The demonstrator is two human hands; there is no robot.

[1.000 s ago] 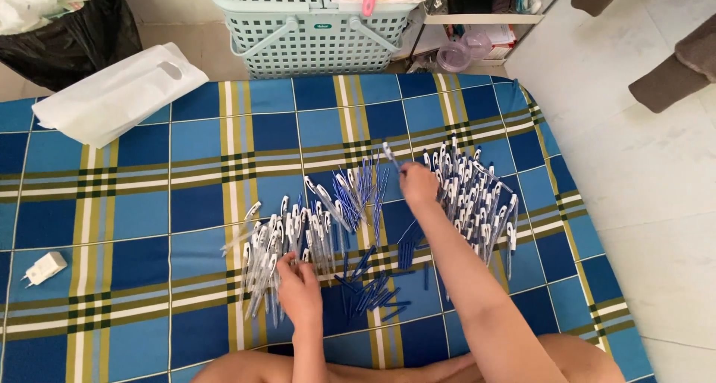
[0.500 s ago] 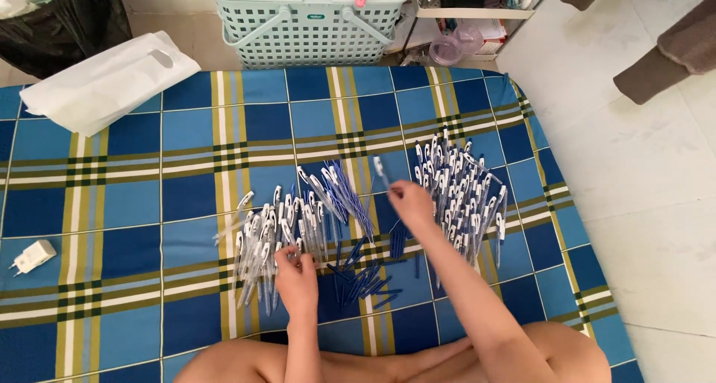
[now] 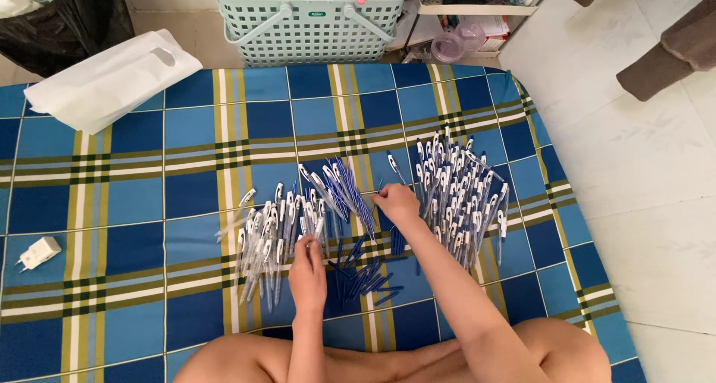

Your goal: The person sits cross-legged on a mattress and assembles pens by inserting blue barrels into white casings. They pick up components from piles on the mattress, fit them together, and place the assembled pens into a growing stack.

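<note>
- The plaid mat in blue, olive and white fills the view and carries everything; it sits a touch lower in the frame than a second ago, so the head has tipped while the mat itself stays put.
- Beyond the mat's far edge, the pale green basket and the white plastic bag have not moved, nor has the small white charger plug near the mat's left edge.
- On the right part of the mat lies the big pile of finished pens, white clips up, apparently unchanged.
- Left of centre on the mat spreads the pile of clear pen barrels, and between the two piles, just toward the person, lies the scatter of blue caps.
- The right hand was out at the finished pile a second ago; now it has come back to the middle of the mat, fingers pinched on a thin blue refill from the fanned bunch there. It looks like one pen has been delivered and the next is being started.
- The left hand remains at the near edge of the barrel pile, fingers curled down onto the barrels; whether that grip has closed round one I cannot tell, since the hand's back hides the fingertips.
</note>
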